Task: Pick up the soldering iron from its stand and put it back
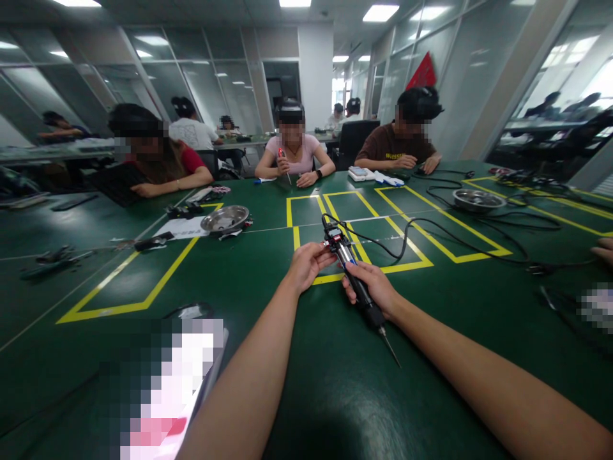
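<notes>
My right hand is wrapped around the black and silver body of a corded electric screwdriver. Its thin metal bit points down toward me, and its cord end faces away. At that rear end, my left hand grips the tool with thumb and fingers, beside a small red-lit part. Some of the left fingertips are hidden behind the screwdriver. A black cord leaves the rear end and runs to the right across the green table.
Yellow tape rectangles mark the tabletop. Metal bowls stand left and right, the right one among tangled cables. A bright blurred-out screen lies at near left. Several people sit opposite, one person holding a red-handled screwdriver.
</notes>
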### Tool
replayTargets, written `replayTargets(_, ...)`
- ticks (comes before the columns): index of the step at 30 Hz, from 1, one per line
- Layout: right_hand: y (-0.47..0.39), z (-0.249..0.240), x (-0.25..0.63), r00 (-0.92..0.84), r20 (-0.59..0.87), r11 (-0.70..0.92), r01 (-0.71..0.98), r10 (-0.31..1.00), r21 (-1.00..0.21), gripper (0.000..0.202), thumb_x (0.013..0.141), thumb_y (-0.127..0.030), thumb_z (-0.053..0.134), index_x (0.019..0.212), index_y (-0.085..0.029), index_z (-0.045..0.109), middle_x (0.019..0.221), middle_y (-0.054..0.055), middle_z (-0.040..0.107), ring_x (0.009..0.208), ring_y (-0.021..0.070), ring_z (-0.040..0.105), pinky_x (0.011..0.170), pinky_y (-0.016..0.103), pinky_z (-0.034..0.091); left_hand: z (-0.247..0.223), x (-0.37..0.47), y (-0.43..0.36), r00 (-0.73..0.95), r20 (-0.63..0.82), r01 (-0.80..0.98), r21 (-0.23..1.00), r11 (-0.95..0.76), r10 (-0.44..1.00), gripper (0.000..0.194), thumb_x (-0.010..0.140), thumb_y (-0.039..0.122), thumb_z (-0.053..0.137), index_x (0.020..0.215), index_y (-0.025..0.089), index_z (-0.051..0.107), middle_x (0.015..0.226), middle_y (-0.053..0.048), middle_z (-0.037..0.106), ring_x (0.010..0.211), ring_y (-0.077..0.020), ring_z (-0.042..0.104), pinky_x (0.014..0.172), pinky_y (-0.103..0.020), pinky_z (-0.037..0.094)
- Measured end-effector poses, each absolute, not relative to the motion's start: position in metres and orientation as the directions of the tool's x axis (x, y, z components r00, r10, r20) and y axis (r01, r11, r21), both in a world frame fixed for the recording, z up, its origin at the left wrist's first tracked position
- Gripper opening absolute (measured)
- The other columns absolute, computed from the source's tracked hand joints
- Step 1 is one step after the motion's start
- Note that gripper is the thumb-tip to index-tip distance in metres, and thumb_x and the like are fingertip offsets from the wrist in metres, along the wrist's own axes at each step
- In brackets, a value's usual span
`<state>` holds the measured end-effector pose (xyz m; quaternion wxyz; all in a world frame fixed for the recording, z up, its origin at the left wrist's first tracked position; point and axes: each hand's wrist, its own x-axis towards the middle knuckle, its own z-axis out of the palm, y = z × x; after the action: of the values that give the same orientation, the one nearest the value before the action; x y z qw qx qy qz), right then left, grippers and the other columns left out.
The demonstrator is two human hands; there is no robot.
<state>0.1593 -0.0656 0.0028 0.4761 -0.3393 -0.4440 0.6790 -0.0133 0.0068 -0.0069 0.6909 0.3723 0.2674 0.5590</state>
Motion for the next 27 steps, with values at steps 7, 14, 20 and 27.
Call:
replayTargets(7,-0.0665,0.0024,0.1598,-0.317,-0.03,-0.147,-0.353,0.948,-0.924,0.033,0.082,-0.046,0.066,0.092,-0.016,0.055,0.068,0.002,0.065,0.043,0.0109,0.054,0.04,0.024,0.047,-0.006,-0.0126,0.0068,0.263,0.016,-0.615,0.773,0.155,0.965,0.02,0.075,0.024,0.069,0.089,0.012,0.062,0.093,-0.013,0.072,0.089,-0.024,0.069,0.09,-0.044,0.051)
replayTargets(14,-0.0661,0.0015,0.1606,-0.351,-0.019,-0.151,-0.352,0.936,-0.924,0.033,0.083,-0.046,0.065,0.09,-0.016,0.054,0.069,0.002,0.064,0.044,0.0104,0.053,0.04,0.024,0.048,-0.0045,-0.0114,0.0037,0.341,0.054,-0.62,0.763,0.182,0.939,0.022,0.08,0.024,0.068,0.097,0.012,0.061,0.102,-0.015,0.07,0.093,-0.025,0.069,0.089,-0.043,0.051)
replayTargets(20,-0.0656,-0.0009,0.1617,-0.379,-0.013,-0.159,-0.355,0.925,-0.921,0.033,0.084,-0.045,0.064,0.094,-0.016,0.053,0.069,0.002,0.064,0.043,0.0103,0.052,0.039,0.024,0.047,-0.0052,-0.0117,0.0034,0.371,0.057,-0.623,0.756,0.203,0.927,0.021,0.083,0.019,0.063,0.102,0.009,0.061,0.106,-0.016,0.068,0.094,-0.0259,0.068,0.088,-0.044,0.052)
replayTargets(27,-0.0655,0.0013,0.1635,-0.393,-0.022,-0.171,-0.35,0.919,-0.921,0.032,0.084,-0.044,0.063,0.095,-0.016,0.052,0.069,0.002,0.064,0.043,0.0102,0.052,0.039,0.023,0.047,-0.0079,-0.0094,0.0048,0.345,0.06,-0.6,0.781,0.171,0.937,0.019,0.084,0.018,0.063,0.101,0.009,0.062,0.105,-0.016,0.069,0.092,-0.0242,0.069,0.087,-0.042,0.052)
